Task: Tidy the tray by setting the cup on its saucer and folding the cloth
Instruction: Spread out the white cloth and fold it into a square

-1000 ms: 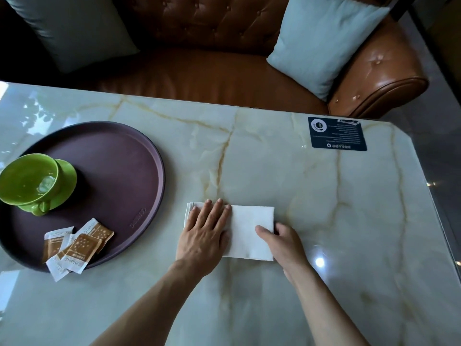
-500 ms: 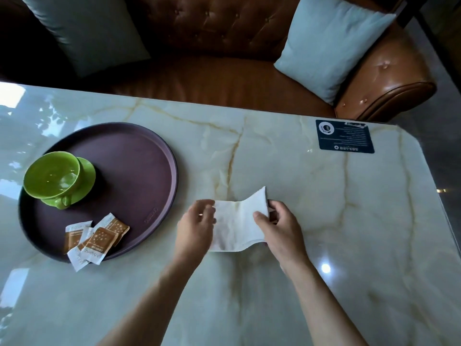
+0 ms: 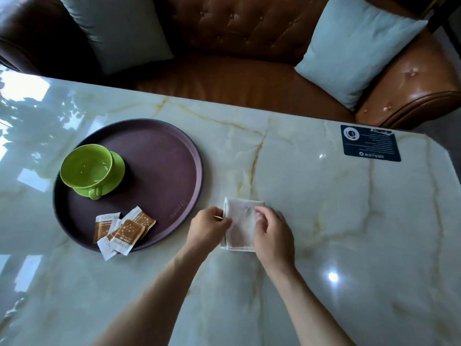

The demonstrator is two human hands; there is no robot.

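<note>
The right hand (image 3: 273, 236) hides the cloth's (image 3: 240, 224) right edge; card (image 3: 370, 143) print is unreadable.

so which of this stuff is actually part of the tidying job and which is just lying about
Part of the job:
- round dark purple tray
- green ceramic cup
- green saucer under it
- white folded cloth, held by left hand and right hand

Just lying about:
- orange-and-white sachets
- dark blue card
- pale blue cushions

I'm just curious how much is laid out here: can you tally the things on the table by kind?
Tray: 1
Cup: 1
Saucer: 1
Sachets: 4, overlapping, so roughly
Cloth: 1, held by left hand and right hand
Dark card: 1
Total: 9
</note>
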